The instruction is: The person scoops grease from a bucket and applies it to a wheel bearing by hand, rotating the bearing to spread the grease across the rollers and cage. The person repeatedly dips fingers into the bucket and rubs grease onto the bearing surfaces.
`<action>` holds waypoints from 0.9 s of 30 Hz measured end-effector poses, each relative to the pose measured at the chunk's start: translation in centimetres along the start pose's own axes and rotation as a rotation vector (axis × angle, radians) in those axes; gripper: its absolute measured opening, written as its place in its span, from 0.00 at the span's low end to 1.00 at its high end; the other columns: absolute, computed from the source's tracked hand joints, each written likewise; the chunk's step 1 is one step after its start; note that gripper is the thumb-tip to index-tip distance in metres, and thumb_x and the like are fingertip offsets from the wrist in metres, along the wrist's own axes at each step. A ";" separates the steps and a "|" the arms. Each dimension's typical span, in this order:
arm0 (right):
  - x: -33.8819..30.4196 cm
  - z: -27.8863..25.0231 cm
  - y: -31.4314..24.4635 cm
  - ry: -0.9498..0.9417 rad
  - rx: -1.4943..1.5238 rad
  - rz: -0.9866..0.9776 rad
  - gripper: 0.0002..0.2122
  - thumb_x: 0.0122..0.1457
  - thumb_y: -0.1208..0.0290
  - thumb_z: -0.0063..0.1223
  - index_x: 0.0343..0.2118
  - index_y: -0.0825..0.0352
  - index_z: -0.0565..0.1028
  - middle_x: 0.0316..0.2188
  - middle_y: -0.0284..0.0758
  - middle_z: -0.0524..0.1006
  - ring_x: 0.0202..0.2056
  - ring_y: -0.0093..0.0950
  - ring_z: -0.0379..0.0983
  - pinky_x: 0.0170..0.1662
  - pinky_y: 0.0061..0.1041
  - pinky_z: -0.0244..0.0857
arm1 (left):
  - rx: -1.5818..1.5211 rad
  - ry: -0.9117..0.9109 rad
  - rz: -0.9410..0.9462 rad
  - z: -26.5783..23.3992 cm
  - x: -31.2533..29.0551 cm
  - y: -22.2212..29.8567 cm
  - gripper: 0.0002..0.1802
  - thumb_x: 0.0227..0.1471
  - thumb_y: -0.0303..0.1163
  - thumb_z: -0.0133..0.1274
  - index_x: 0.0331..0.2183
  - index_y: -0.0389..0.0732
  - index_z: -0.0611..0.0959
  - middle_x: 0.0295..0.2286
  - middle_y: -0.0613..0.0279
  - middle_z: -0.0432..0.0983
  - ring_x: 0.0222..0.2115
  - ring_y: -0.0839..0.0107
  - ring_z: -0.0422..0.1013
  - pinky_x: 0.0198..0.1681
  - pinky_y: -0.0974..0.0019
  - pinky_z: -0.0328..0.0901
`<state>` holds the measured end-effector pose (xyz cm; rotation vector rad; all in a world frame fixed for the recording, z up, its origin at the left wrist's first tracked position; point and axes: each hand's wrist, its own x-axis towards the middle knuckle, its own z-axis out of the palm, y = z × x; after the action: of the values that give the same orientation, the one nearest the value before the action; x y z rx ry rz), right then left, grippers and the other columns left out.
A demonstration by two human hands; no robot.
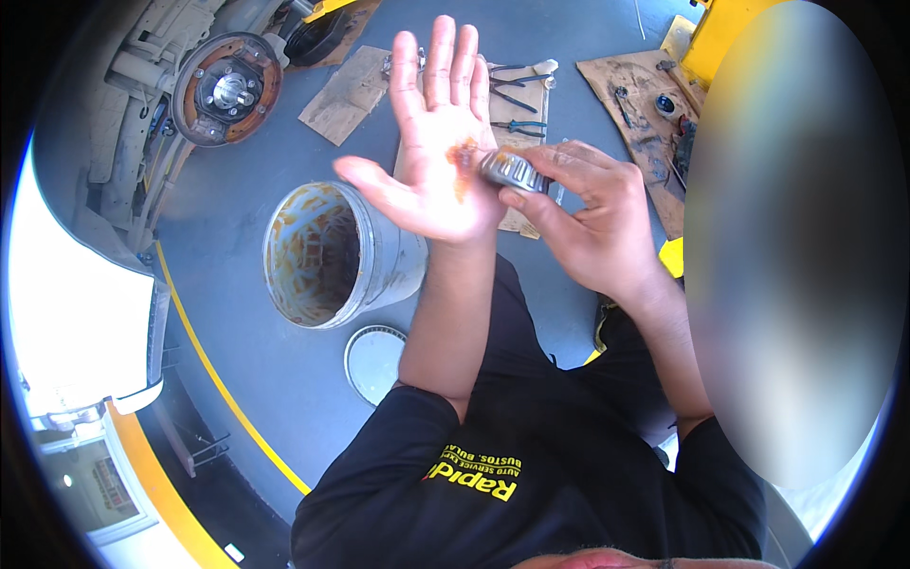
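Note:
My left hand is held palm up with its fingers stretched out. An orange-brown smear of grease lies on its palm. Between the thumb and fingers of my right hand is a metal roller bearing, its rollers showing along the side. The bearing is tilted, its near edge at the greasy side of my left palm; whether it touches the skin is hard to tell. Below and left of my left hand stands a white bucket with grease streaks inside.
A round lid lies beside the bucket. Pliers rest on cardboard beyond my hands. More cardboard with tools and parts is at right. A vehicle's brake assembly juts in at upper left. A blurred patch covers the right side.

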<state>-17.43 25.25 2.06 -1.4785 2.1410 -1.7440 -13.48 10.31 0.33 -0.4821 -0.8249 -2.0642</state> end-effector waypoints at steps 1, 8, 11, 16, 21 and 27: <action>-0.1 0.0 0.7 -0.050 0.109 -0.076 0.16 0.49 0.71 0.72 0.42 0.70 0.84 0.38 0.43 0.85 0.39 0.40 0.83 0.40 0.33 0.76 | -0.262 0.074 -0.034 -0.1 0.2 0.3 0.67 0.53 0.84 0.30 0.72 0.37 0.46 0.70 0.31 0.38 0.72 0.40 0.35 0.74 0.43 0.28; -0.5 -2.0 -1.2 0.142 -0.455 -0.750 0.14 0.48 0.72 0.69 0.40 0.64 0.85 0.43 0.35 0.83 0.45 0.30 0.80 0.43 0.28 0.73 | -0.252 0.099 -0.095 -1.3 0.3 0.8 0.64 0.55 0.81 0.30 0.72 0.36 0.45 0.70 0.31 0.35 0.72 0.39 0.31 0.74 0.41 0.26; -0.8 -2.0 -1.3 0.212 -0.507 -0.792 0.14 0.46 0.72 0.71 0.39 0.63 0.85 0.42 0.32 0.83 0.45 0.29 0.79 0.42 0.27 0.72 | -0.351 0.110 -0.105 -1.2 -0.5 1.1 0.64 0.56 0.80 0.32 0.72 0.36 0.44 0.70 0.31 0.33 0.72 0.39 0.30 0.74 0.41 0.26; -0.8 -2.3 -1.2 0.227 -0.558 -0.768 0.14 0.47 0.72 0.72 0.39 0.62 0.86 0.41 0.31 0.82 0.45 0.28 0.78 0.41 0.27 0.71 | -0.370 0.099 -0.117 0.0 -0.6 1.3 0.63 0.57 0.78 0.35 0.72 0.36 0.44 0.70 0.30 0.31 0.72 0.39 0.28 0.74 0.41 0.26; -0.2 -2.2 -1.0 0.170 -0.435 -0.698 0.14 0.49 0.71 0.72 0.40 0.65 0.85 0.42 0.34 0.83 0.44 0.32 0.80 0.43 0.30 0.72 | -0.349 0.080 -0.110 1.8 -0.2 1.7 0.63 0.56 0.78 0.36 0.72 0.36 0.46 0.70 0.30 0.32 0.72 0.39 0.29 0.74 0.42 0.28; 0.5 -1.0 0.2 0.137 0.087 -0.098 0.15 0.53 0.72 0.71 0.44 0.68 0.84 0.43 0.40 0.85 0.44 0.37 0.81 0.49 0.33 0.73 | -0.352 0.099 -0.091 3.2 0.2 1.6 0.64 0.55 0.79 0.36 0.72 0.37 0.48 0.71 0.32 0.35 0.72 0.39 0.32 0.74 0.41 0.30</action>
<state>-18.40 25.66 2.58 -1.5084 2.0540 -1.9991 -12.19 11.80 3.37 -0.5347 -0.4315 -2.3099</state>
